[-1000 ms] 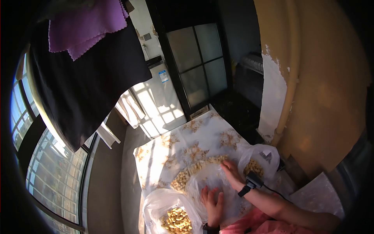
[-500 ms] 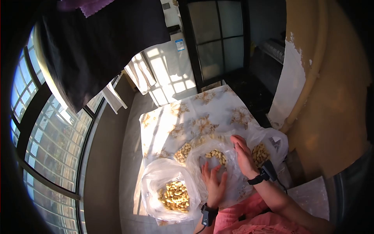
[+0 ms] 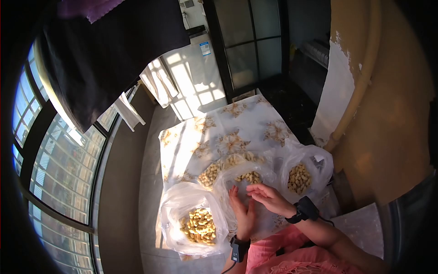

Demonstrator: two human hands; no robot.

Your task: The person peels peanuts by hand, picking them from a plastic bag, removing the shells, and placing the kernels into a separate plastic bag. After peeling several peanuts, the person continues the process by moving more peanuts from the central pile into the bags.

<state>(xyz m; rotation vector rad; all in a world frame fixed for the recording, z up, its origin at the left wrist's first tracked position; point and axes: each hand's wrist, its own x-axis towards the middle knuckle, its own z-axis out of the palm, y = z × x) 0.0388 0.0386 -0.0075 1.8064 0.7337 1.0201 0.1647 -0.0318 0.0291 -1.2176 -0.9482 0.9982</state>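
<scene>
My left hand [image 3: 242, 213] is over the near part of the middle plastic bag [image 3: 224, 181], fingers apart and pointing away from me. My right hand [image 3: 271, 199] reaches in from the right, its fingers stretched toward my left hand, with a small gap between them. Neither hand shows anything held. Just beyond my fingertips lie peanuts [image 3: 249, 177] in the middle bag. To the left stands an open plastic bag [image 3: 171, 213] with peanuts [image 3: 200, 226] in sunlight. At the right another bag [image 3: 323, 165] contains peanuts [image 3: 299, 178].
A table [image 3: 182, 137] with a flowered cloth bears the bags. More peanuts [image 3: 209, 174] show through plastic behind the left bag. Dark cloth [image 3: 114, 50] hangs at upper left, near the window [image 3: 68, 164]. A brown wall [image 3: 388, 123] with a pipe stands at right.
My right hand has moved left and toward me, from beside the right bag to near my left hand. The right bag's peanuts are now uncovered. The view has shifted slightly.
</scene>
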